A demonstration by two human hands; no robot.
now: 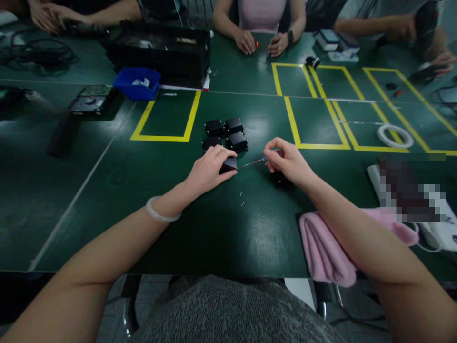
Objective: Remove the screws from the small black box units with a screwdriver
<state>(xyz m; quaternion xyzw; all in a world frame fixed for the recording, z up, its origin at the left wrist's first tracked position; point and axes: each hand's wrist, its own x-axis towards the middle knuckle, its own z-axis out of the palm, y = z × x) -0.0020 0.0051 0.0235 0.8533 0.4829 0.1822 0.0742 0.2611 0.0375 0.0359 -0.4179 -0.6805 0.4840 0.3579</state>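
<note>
My left hand point(214, 166) is closed around a small black box point(229, 165) on the green table. In my right hand point(287, 159) is a thin screwdriver point(252, 164), its shaft pointing left with the tip at the box's right edge. Just beyond my left hand sit several like boxes, among them a black box point(237, 141) at the near right of the group. Another dark piece point(283, 180) lies partly hidden under my right hand. Two small screws point(242, 198) rest on the table nearer to me.
A pink cloth point(328, 247) lies under my right forearm at the table edge. Beyond stand a blue bin point(137, 83) and a large black crate point(160, 52). At right lies a white ring point(395, 136). Yellow tape point(160, 138) marks rectangles. Other people's hands point(246, 43) are across the table.
</note>
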